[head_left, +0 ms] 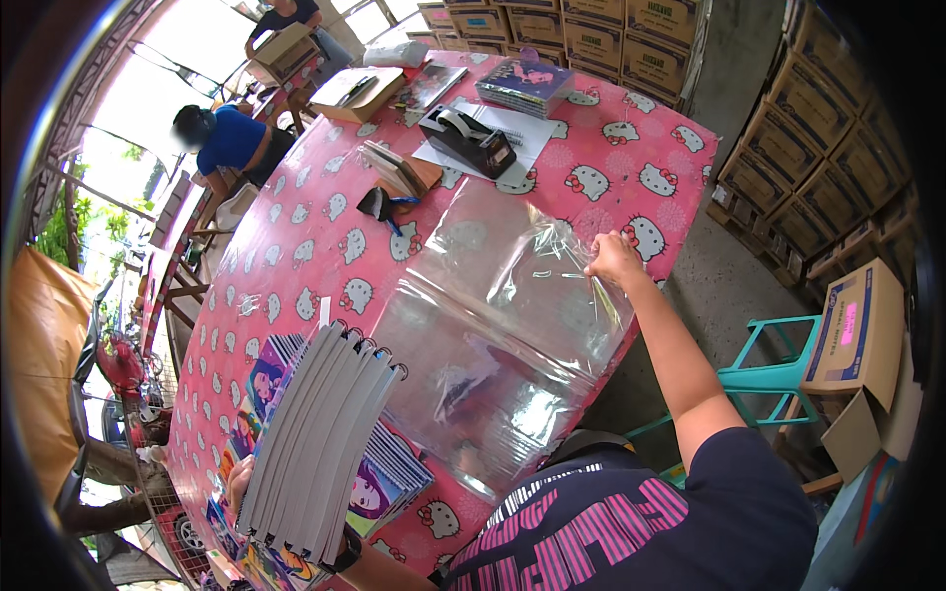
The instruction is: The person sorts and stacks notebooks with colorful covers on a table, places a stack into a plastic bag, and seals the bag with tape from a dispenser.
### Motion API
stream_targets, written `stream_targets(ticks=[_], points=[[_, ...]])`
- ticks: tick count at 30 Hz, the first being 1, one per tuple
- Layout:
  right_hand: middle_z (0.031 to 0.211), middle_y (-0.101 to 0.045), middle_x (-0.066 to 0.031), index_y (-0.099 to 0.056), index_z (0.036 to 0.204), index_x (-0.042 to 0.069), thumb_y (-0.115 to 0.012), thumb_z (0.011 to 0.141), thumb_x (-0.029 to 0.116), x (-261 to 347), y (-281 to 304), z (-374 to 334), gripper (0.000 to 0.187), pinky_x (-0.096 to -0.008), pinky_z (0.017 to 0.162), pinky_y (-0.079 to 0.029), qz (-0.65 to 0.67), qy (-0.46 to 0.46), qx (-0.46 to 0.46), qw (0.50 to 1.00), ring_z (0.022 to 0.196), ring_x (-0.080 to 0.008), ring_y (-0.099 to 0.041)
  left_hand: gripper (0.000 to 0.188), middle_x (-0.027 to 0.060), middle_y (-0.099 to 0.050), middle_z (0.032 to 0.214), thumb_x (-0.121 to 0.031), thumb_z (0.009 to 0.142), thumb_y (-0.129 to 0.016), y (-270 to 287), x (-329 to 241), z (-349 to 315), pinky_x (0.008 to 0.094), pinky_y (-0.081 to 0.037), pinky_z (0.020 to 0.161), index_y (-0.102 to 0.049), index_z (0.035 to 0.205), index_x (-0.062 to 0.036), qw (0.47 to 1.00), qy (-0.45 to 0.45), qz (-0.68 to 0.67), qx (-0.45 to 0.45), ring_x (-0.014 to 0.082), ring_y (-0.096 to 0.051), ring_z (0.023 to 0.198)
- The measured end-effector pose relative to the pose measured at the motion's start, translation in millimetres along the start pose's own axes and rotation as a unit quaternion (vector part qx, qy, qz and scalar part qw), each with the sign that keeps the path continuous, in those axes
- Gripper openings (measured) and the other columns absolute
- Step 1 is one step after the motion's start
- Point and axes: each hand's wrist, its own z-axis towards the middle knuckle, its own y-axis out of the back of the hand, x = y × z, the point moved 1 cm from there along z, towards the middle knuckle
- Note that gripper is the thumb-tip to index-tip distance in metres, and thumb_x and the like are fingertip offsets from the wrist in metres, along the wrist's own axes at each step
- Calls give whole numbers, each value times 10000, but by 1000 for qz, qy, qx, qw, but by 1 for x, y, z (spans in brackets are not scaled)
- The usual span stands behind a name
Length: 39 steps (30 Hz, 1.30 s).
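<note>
My left hand [239, 481] is wrapped round a thick stack of spiral notebooks [313, 443], held tilted above the table with the page edges and black wire coils showing. The stack hides most of that hand; a dark band sits at its wrist. To the right, my right hand [613, 258] pinches the edge of a clear plastic sheet or bag [493, 325], spread wide and wrinkled across the table. More notebooks with colourful illustrated covers [379, 483] lie beneath and beside the held stack.
The table has a pink cloth [325, 236] with cartoon cat heads. Toward its far end are a black tape dispenser [467, 140], a wrapped notebook stack [524, 85] and a small block [394, 169]. Cartons [803, 128] and a teal stool [769, 369] stand right. Two people are beyond.
</note>
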Motion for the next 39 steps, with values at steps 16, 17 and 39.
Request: stream_targets(ticks=[16, 17, 39], points=[[943, -666, -159, -625, 954, 45, -819, 597, 104, -169, 103, 130, 410, -393, 800, -507, -67, -77, -90, 991, 891, -307, -647, 369, 100, -552, 901, -329, 794, -662, -22, 1, 2, 407, -424, 902, -490, 990, -68, 1000, 12, 21, 2, 237, -563, 895], [955, -664, -159, -619, 968, 49, -818, 606, 109, -177, 110, 139, 417, -405, 819, -500, -89, -91, -94, 987, 907, -311, -643, 367, 99, -553, 899, -329, 795, -662, -23, 1, 1, 407, -425, 902, -491, 989, -69, 1000, 12, 22, 2, 237, -564, 894], [1258, -502, -129, -284, 1405, 14, -566, 840, 469, 175, 31, -104, 779, -316, 949, -418, 660, 94, 572, 478, 1131, -194, -508, 300, 7, -553, 1122, -170, 766, -664, -49, -27, -8, 545, -204, 1066, -574, 1026, -289, 923, -285, 17, 259, 178, -492, 1122]])
